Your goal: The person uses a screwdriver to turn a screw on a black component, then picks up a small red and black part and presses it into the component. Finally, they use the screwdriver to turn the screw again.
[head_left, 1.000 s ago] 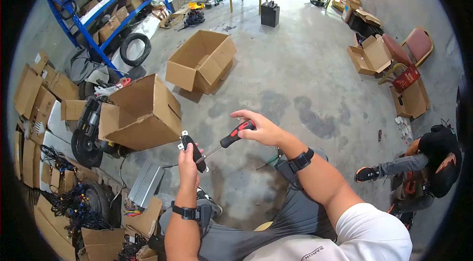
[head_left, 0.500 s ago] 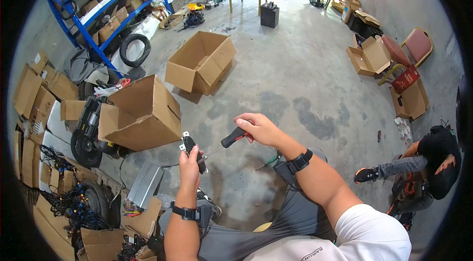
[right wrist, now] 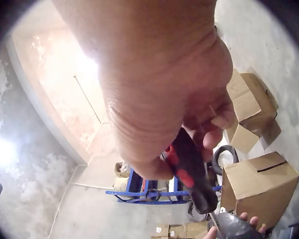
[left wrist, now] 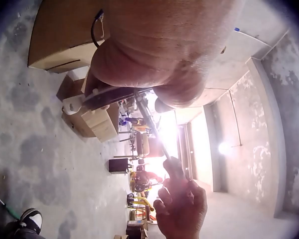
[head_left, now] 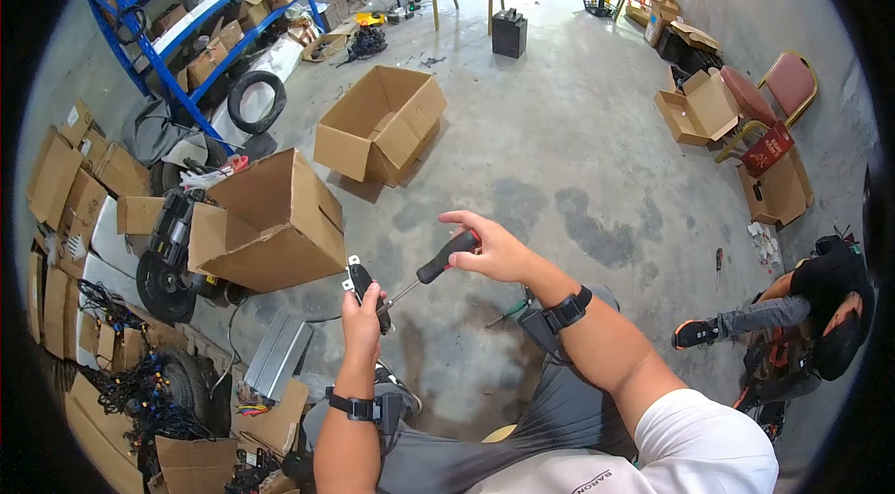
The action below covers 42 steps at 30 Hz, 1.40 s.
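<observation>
The left hand (head_left: 361, 319) grips a dark, elongated part (head_left: 358, 278) with white metal tabs at its upper end. From the right, the right hand (head_left: 499, 252) holds a black and red screwdriver (head_left: 438, 263) by its handle, the shaft slanting down-left to the dark part. In the right wrist view the thumb lies against the handle (right wrist: 187, 169) of the screwdriver. The left wrist view shows the shaft (left wrist: 154, 127) meeting the dark part (left wrist: 109, 98) beside the left hand (left wrist: 154, 50); the exact contact of the tip is hidden.
Two open cardboard boxes (head_left: 270, 224) (head_left: 380, 126) stand on the floor ahead-left. A silver metal case (head_left: 278, 356) lies left of the left hand. A green-handled tool (head_left: 511, 309) is on the floor below the right hand. Another person (head_left: 820, 308) sits at the right.
The fingers of the right hand closed over the screwdriver handle half a second ago and are now spread wider, with the index finger extended. The view has tilted slightly upward.
</observation>
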### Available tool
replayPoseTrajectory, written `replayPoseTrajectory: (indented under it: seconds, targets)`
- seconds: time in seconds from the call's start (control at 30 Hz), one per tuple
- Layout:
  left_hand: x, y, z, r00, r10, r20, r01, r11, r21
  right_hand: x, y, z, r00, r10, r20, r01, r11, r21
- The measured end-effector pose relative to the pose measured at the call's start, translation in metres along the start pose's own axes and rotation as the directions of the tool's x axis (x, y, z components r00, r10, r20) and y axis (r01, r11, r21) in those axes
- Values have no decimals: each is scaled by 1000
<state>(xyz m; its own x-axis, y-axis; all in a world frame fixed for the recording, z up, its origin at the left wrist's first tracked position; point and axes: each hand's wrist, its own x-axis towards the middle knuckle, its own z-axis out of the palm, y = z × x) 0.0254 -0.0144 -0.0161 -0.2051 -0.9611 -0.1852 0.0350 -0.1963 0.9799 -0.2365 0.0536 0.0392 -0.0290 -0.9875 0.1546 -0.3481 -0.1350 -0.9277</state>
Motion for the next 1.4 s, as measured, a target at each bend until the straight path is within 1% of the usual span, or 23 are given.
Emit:
replayPoseTrajectory:
  seconds: [0.07,0.1,0.13,0.17,0.2,0.27,0.3,0.33,0.37,0.5,0.53,0.57,0.67,0.7,0.73,0.77,0.9,0.93,0.97,1.1,1.17,1.3,1.4]
  targets:
    - [0,-1,0,1000,-4,-6,4,1000,-5,1,4,5,987,-144,-64,153,975,162]
    - [1,-2,0,1000,-1,7,1,1000,11,0,-3,3,987,-144,-64,153,975,161]
    - [1,-3,0,1000,1,20,-2,1000,27,-1,-16,-1,997,75,-9,-72,977,199]
    - [1,-3,0,1000,1,19,-1,1000,27,-1,-23,-4,956,289,54,-294,929,224]
    - [0,-3,0,1000,4,17,-5,999,32,2,-19,-5,956,289,55,-294,929,224]
    - [0,-4,0,1000,8,15,-8,999,36,7,-4,-7,905,390,169,-420,883,210]
    - [1,-6,0,1000,4,10,-4,1000,28,6,-1,-5,906,389,168,-418,884,210]
    - [2,-6,-1,1000,0,5,0,1000,19,2,1,-1,987,151,55,-158,974,161]
    - [2,-7,0,1000,1,4,-1,1000,19,0,2,1,993,-106,-41,109,991,83]
    - [0,-4,1,1000,10,5,-10,1000,0,-1,-14,-1,993,-112,-34,116,982,148]
    - [-1,-3,1,1000,9,8,-9,1000,2,0,-20,-4,993,108,43,-114,975,191]
    - [-1,-3,1,1000,9,8,-9,1000,2,1,-22,-6,939,319,125,-340,916,214]
    - [0,-5,0,1000,6,-10,-5,1000,15,3,-19,-7,927,347,142,-366,921,134]
    - [0,-5,0,1000,9,-13,-9,1000,13,2,-14,-4,927,347,141,-365,921,134]
    - [0,-5,1,1000,12,-17,-12,1000,11,0,-6,0,996,85,18,-86,991,102]
    - [0,-5,1,1000,12,-18,-12,1000,11,-1,-1,3,977,-191,-91,195,980,37]
    - [0,-4,1,1000,7,21,-7,1000,1,-1,-10,3,970,-215,-111,224,972,71]
    - [0,-4,1,1000,6,22,-6,1000,10,-1,-19,-3,999,52,-11,-50,989,136]
    - [0,-4,1,1000,6,21,-6,1000,10,-1,-23,-6,945,310,102,-323,931,170]
    - [-2,0,2,1000,-2,-6,2,1000,9,-1,-18,-2,967,246,68,-255,934,249]
    - [-2,-1,3,1000,-8,-15,8,1000,8,-2,-10,1,995,-3,-98,21,984,179]
    - [0,-5,7,1000,-27,-14,25,994,-103,-2,-17,6,998,9,-66,8,965,262]
    - [0,-7,10,996,-92,17,94,984,-150,-2,-18,10,992,121,-35,-97,912,399]
